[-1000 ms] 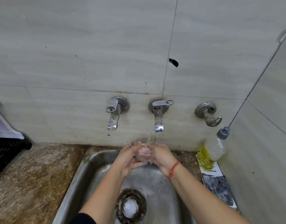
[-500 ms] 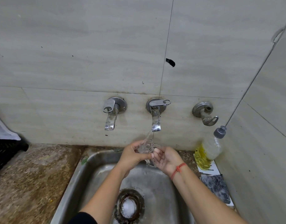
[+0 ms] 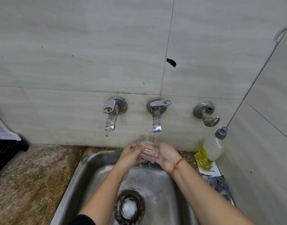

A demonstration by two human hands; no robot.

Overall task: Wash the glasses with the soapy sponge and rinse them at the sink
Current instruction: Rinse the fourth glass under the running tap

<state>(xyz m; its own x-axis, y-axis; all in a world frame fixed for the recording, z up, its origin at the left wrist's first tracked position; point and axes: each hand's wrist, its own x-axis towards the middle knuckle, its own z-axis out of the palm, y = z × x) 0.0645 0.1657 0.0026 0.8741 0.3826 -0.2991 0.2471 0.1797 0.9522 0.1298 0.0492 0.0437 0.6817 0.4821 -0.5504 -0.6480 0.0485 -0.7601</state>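
A clear drinking glass (image 3: 145,151) is held between both my hands over the steel sink (image 3: 90,161), under water running from the middle tap (image 3: 156,120). My left hand (image 3: 131,153) grips the glass from the left side. My right hand (image 3: 163,153) cups it from the right, fingers curled round it. Water drips from the glass into the basin. No sponge is in view.
A second tap (image 3: 111,116) is left of the running one, and a hooked wall fitting (image 3: 206,114) is to the right. A dish-soap bottle (image 3: 211,150) stands at the sink's right corner. A black crate (image 3: 4,151) sits on the speckled counter (image 3: 34,176). The drain (image 3: 129,207) holds foam.
The glass has turned between my hands under the stream; both hands stay close beneath the middle tap with small shifts in grip.
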